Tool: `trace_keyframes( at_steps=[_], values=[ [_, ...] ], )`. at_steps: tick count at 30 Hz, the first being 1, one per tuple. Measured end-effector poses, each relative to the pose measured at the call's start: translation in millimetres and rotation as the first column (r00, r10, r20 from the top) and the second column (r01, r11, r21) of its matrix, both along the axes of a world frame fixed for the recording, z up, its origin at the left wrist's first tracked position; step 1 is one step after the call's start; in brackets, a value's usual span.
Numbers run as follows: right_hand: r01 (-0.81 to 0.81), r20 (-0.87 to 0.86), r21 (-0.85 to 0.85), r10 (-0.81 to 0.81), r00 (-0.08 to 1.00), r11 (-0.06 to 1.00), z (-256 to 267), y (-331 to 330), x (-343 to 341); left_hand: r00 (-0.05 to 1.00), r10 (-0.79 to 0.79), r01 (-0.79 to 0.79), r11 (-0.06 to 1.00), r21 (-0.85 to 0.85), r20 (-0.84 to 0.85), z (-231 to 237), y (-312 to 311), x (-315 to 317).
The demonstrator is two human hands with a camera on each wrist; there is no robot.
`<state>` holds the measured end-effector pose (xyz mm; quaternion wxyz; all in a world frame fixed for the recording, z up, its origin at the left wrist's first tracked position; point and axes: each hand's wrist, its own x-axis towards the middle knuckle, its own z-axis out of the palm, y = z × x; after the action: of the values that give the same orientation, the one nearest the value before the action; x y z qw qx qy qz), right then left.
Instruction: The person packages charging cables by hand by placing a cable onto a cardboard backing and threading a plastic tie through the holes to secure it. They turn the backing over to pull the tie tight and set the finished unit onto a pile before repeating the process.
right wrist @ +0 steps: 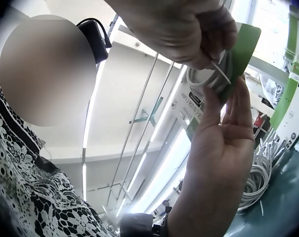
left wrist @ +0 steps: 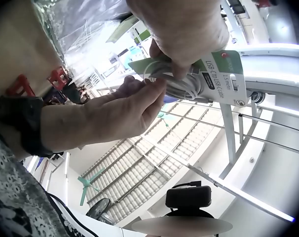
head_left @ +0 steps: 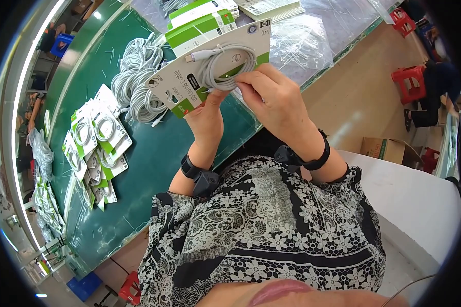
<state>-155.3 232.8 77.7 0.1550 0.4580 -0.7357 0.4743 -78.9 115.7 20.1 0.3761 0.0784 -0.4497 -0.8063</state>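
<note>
A white and green printed card (head_left: 161, 84) carries a coiled light-grey USB-C cable (head_left: 207, 74), its plug pointing left. My left hand (head_left: 208, 118) holds the card by its lower edge, thumb on the front by the coil and fingers behind. Over the coil's lower right side, my right hand (head_left: 279, 100) pinches the end of a thin white tie (right wrist: 221, 72), which shows between its fingertips and the card in the right wrist view. In the left wrist view the left thumb lies across the cable.
Loose coiled cables (head_left: 138, 82) lie heaped on the green table (head_left: 153, 163). To the left is a pile of carded cables (head_left: 95, 148). Stacked green and white cards (head_left: 202, 25) and a clear plastic bag (head_left: 302, 43) sit at the back. A carton (head_left: 384, 149) stands at right.
</note>
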Motion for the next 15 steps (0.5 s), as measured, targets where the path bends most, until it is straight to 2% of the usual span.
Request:
trace_keyframes(
  at_steps=[2,5,6,7,9,10,13,15],
  values=[
    [-0.003,0.002,0.005,0.003,1.0,1.0,-0.5,-0.5,-0.1,1.0,-0.018,0.018,1.0,0.02,-0.011,0.0,0.3,-0.2],
    [-0.009,0.005,0.016,0.009,1.0,1.0,0.6,0.1,-0.5,0.999,0.04,-0.036,0.992,-0.117,0.026,-6.4,-2.2,0.7],
    [-0.012,0.006,0.026,0.012,1.0,1.0,1.5,0.8,-0.9,0.999,0.04,-0.037,0.993,-0.116,0.026,-6.8,-2.9,1.3],
    [-0.017,0.006,0.036,0.016,1.0,0.999,2.1,1.8,-1.4,0.996,0.083,-0.076,0.962,-0.262,0.014,-6.9,-3.1,2.4],
    [-0.023,0.026,0.027,0.023,0.999,0.999,2.6,4.7,-1.7,0.986,0.165,-0.155,0.834,-0.53,-0.029,-6.6,-4.4,3.7],
    [-0.03,0.046,0.017,0.029,0.998,0.999,2.9,6.0,-1.7,0.985,0.17,-0.161,0.833,-0.529,-0.034,-5.6,-6.9,3.5],
    [-0.046,0.059,-0.014,0.046,0.997,0.999,0.9,6.8,0.9,0.955,0.168,-0.298,0.518,-0.802,-0.246,1.2,-16.8,1.0],
    [-0.039,0.064,-0.049,0.042,0.997,0.998,-4.0,8.6,2.9,0.948,0.156,-0.317,0.505,-0.803,-0.276,8.8,-14.6,0.1]
  ],
)
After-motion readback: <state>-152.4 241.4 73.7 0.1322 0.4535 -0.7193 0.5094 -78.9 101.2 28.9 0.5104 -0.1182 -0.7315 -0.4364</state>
